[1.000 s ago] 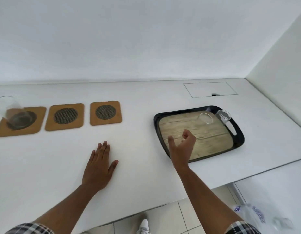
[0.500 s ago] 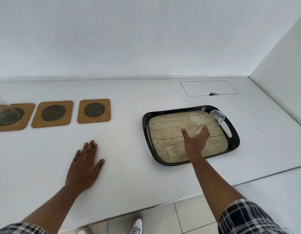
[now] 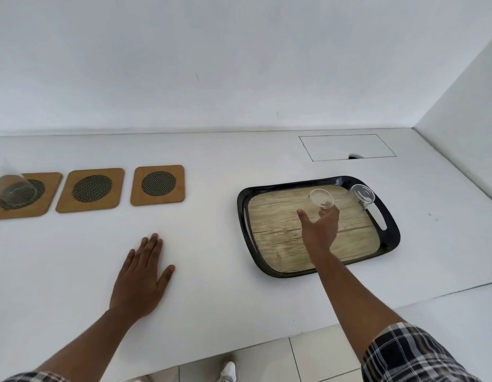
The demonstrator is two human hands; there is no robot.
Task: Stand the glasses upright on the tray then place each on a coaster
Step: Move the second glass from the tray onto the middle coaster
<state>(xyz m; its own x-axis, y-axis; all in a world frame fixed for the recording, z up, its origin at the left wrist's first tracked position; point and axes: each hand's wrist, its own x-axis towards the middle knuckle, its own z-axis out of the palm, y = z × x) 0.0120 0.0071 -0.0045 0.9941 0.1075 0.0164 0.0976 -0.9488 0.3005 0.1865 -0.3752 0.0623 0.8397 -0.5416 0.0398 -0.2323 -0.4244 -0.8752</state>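
Counter (image 3: 225, 285): white, holding all items. Tray (image 3: 243, 216): black rim, wood-print floor, at the right. Near glass (image 3: 320, 201): clear, over the tray's far middle, mouth tilted toward the camera; right hand (image 3: 319, 230) reaches from below with thumb on one side and fingers curled round the other, seemingly closing on its lower wall, though whether the grip is firm cannot be told; the hold looks suited to turning it upright or lifting it off. Far glass (image 3: 362, 195): clear, at the tray's far right corner by the handle slot, tilted, whether resting on its side or base cannot be told. Coasters, three in a row at the left: left coaster (image 3: 49, 188) already carries a third glass (image 3: 10, 186); middle coaster (image 3: 91, 190) and right coaster (image 3: 158, 186) bare, presumably for the two tray glasses. Left hand (image 3: 141, 274): flat on the counter, fingers spread, holding nothing, likely a brace. Writing, brands, labels: none legible on any item.
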